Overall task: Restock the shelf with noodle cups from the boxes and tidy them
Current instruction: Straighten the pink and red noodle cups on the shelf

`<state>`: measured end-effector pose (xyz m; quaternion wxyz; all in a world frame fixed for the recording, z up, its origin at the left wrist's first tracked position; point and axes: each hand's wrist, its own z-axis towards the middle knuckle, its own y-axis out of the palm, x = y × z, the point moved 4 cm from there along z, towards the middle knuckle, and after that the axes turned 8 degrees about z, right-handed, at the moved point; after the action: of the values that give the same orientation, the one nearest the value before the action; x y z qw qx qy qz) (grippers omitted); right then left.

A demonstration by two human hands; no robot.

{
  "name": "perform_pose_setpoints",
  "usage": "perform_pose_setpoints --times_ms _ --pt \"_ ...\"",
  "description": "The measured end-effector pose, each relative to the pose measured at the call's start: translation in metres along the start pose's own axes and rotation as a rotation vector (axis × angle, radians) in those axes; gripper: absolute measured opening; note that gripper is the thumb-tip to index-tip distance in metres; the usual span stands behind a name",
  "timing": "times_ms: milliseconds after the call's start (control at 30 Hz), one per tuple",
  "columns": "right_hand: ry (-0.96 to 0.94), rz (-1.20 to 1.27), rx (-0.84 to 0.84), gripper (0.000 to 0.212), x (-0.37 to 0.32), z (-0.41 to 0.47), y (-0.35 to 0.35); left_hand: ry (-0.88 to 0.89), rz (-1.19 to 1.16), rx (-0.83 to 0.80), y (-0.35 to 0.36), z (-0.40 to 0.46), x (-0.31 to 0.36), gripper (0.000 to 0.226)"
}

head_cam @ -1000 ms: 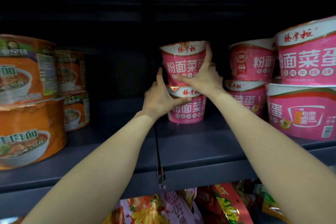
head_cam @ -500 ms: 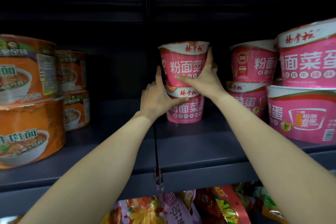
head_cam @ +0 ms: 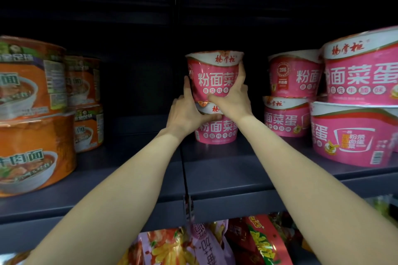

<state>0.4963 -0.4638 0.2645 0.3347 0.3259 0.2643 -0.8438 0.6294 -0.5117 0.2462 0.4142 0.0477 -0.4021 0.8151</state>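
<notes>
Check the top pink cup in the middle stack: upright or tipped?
Tipped slightly: the top pink cup leans a little on the lower pink cup, its rim slanted, held between the left hand and right hand.

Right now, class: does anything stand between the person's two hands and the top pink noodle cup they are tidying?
Nothing visible does. The left hand and right hand both already touch the top pink cup, which sits on the lower pink cup on the shelf.
</notes>
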Motion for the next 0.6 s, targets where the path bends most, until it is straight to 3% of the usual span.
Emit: perform_pose_setpoints --times_ms 233,467,600 --pt "0.025 -0.076 0.002 0.111 -0.006 -0.001 -0.003 0.039 -0.017 -0.029 -0.001 -0.002 -0.001 0.132" --pt "0.074 -0.129 -0.09 0.093 -0.005 -0.013 -0.016 0.048 0.012 -0.008 -0.007 -0.007 0.001 0.125" --pt "-0.017 -0.409 -0.116 0.07 -0.01 -0.034 -0.04 0.026 0.194 0.171 -0.024 -0.011 0.011 0.095"
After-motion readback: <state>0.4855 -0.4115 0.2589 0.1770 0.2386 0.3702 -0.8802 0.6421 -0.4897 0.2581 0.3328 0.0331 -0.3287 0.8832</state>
